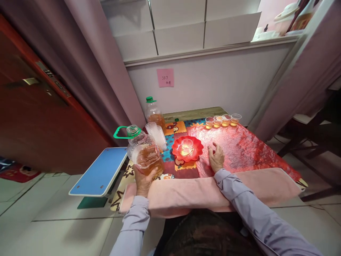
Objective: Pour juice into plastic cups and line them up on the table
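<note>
Open jug (pixel 149 156): it is sitting in the left grip (pixel 144 180), its mouth uncapped, its amber liquid showing; whether its base is resting on the table (pixel 205 112) or lifted, I cannot tell.
Left hold: that grip is wrapping the jug's lower side nearest the person, thumb spreading across the plastic.
Clear cup (pixel 187 144): it is standing in a red dish (pixel 196 155), right of the left grip and just left of the right grip (pixel 217 158); its fill is hard to make out.
Right hold: that grip is carrying nothing, its fingers curling loosely above or on the red sheet (pixel 245 156).
Step in hand: the person seems to be managing the jug one-handed, with the cup waiting unheld.
Next move: any tilting of the jug would be calling for a second support and a mouth lined up over the cup.
Cup stack (pixel 156 136): it is leaning just beyond the left grip, behind the jug.
Capped jug (pixel 156 119): it is standing farther beyond that stack.
Loose green cap (pixel 176 120): it is lying beyond the dish, between both grips.
Four filled cups (pixel 217 122): they are lining up beyond the right grip.
Pink towel (pixel 186 195): it is stretching along the near edge, under both wrists.
</note>
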